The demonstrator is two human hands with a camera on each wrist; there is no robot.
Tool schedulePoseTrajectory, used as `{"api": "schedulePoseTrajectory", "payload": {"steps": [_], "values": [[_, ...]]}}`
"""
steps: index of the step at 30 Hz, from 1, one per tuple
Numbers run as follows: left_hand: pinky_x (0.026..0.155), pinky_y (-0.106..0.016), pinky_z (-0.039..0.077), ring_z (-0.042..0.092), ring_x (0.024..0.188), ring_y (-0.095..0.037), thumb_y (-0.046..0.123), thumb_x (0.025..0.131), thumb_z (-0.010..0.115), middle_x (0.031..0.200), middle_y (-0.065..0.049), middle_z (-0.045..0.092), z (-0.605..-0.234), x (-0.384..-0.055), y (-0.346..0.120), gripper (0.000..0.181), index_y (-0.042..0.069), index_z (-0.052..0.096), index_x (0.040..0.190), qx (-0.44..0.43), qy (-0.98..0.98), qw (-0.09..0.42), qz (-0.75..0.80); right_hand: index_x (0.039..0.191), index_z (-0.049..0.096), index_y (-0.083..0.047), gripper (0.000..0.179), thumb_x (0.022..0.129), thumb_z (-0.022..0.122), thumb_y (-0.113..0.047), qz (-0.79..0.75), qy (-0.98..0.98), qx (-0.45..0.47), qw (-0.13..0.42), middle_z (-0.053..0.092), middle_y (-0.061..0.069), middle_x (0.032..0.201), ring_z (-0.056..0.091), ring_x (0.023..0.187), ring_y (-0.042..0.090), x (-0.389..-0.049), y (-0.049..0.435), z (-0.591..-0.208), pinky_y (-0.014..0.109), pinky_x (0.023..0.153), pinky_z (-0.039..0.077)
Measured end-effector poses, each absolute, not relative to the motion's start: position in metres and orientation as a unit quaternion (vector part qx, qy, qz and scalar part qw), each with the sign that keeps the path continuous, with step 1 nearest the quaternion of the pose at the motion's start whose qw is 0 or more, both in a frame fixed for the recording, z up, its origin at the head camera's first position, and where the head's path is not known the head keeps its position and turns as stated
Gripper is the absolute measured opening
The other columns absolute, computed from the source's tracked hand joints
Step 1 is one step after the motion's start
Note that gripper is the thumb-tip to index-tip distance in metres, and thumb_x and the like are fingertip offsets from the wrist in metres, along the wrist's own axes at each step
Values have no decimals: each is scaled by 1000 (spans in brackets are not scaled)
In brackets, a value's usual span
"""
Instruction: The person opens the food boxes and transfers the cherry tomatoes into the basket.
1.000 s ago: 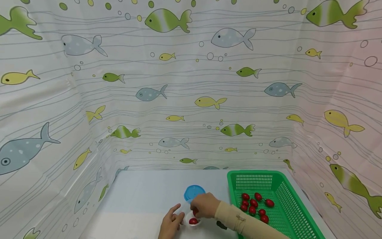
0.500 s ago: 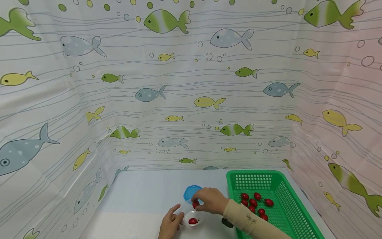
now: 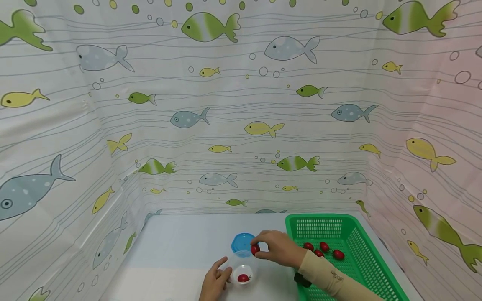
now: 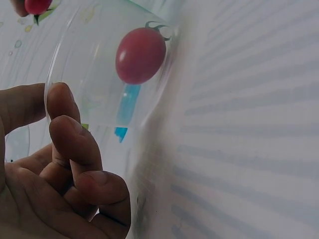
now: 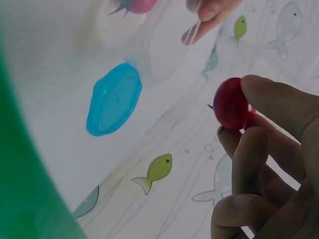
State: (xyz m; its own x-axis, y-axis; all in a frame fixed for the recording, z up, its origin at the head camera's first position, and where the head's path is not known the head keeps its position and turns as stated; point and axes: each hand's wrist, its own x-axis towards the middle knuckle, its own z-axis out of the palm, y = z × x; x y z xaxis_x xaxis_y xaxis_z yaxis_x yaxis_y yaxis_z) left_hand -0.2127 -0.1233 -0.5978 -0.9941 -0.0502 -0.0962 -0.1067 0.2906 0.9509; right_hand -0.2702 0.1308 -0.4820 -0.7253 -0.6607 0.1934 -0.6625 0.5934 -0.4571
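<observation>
Between thumb and fingertips my right hand pinches a red cherry tomato; in the right wrist view this tomato is held clear of the table. It hangs up and to the right of a clear plastic cup. Another cherry tomato, with its green stem, lies inside the cup; the left wrist view shows that tomato through the wall. My left hand stays at the cup's left side, fingers loosely bent, fingertips at the clear wall. Behind the cup lies a blue lid.
A green slotted basket stands on the right of the white table, with several cherry tomatoes in it. My right forearm crosses its near left part. Fish-print curtains enclose the table at the back and sides.
My right hand has risen from the cup and moved right, carrying the cherry tomato out over the cup's far right side. My left hand has stayed in place.
</observation>
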Motion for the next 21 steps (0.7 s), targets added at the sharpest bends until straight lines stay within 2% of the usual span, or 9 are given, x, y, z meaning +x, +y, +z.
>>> {"api": "schedulePoseTrajectory", "payload": {"steps": [4, 11, 21], "values": [[61, -32, 47, 52, 61, -15, 35, 100, 64, 70, -1, 62, -596, -213, -122, 63, -9, 46, 143, -54, 804, 24, 592, 114, 76, -22, 26, 91, 79, -32, 271, -892, 362, 18, 70, -13, 104, 61, 90, 2, -269, 142, -476, 20, 70, 52], [62, -32, 47, 52, 61, -15, 33, 101, 64, 70, -1, 62, -596, -213, -122, 62, -8, 46, 143, -56, 804, 26, 591, 116, 76, -21, 27, 91, 79, -31, 284, -899, 332, 29, 70, -12, 105, 56, 77, 4, -269, 159, -471, 21, 62, 49], [62, -33, 46, 53, 62, -16, 33, 101, 64, 70, 0, 61, -596, -213, -122, 62, -8, 46, 143, -56, 802, 28, 593, 118, 75, -23, 28, 90, 79, -30, 287, -900, 323, 63, 71, -12, 108, 54, 76, 2, -266, 176, -476, 22, 63, 48]]}}
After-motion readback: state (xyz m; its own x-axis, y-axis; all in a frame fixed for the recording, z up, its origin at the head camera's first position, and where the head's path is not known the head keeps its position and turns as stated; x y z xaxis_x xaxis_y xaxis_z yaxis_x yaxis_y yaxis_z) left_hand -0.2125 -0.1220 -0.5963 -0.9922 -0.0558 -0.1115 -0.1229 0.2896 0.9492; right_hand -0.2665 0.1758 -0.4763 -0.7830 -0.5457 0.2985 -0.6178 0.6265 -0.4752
